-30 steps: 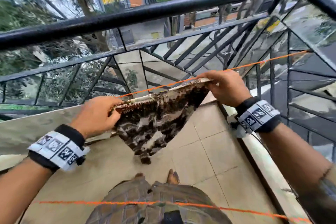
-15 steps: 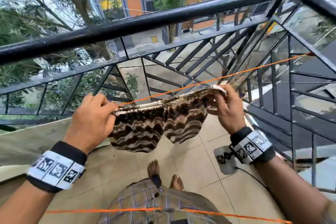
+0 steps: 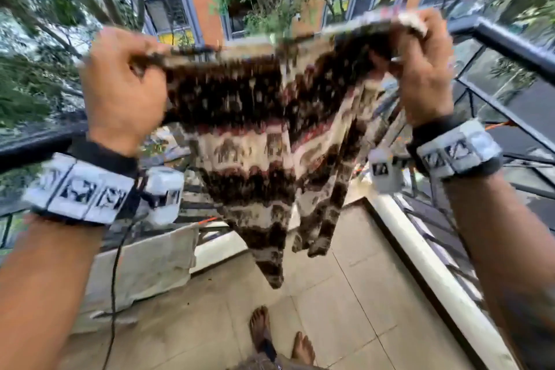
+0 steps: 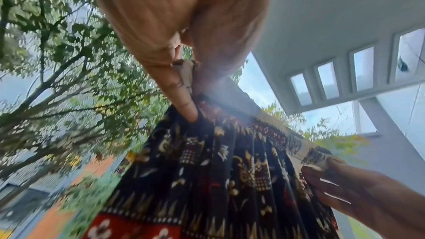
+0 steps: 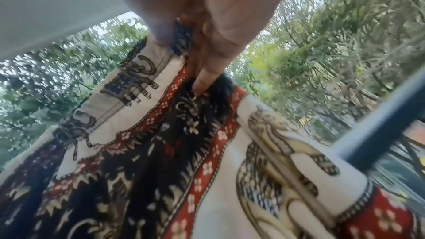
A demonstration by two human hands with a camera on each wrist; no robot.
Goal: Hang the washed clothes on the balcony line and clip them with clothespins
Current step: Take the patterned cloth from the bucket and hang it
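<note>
Black, cream and red patterned cloth garment [image 3: 264,135], stretched by its top hem in the air above the tiled balcony floor [image 3: 330,309], on no line.

Nearest, the left hand [image 3: 123,90] pinches one hem corner and the right hand [image 3: 426,69] pinches the other, each with fingers curled round the fabric. Beyond hang the orange clothesline [image 3: 498,125] and the black metal railing [image 3: 510,42]. Risk, as I judge it: a loosened pinch could drop the cloth over the railing, since nothing clips it yet.

Patterned garment [image 3: 258,141] lifted off orange line, now raised above railing; both hands higher, cloth unfurled, hanging longer.
</note>
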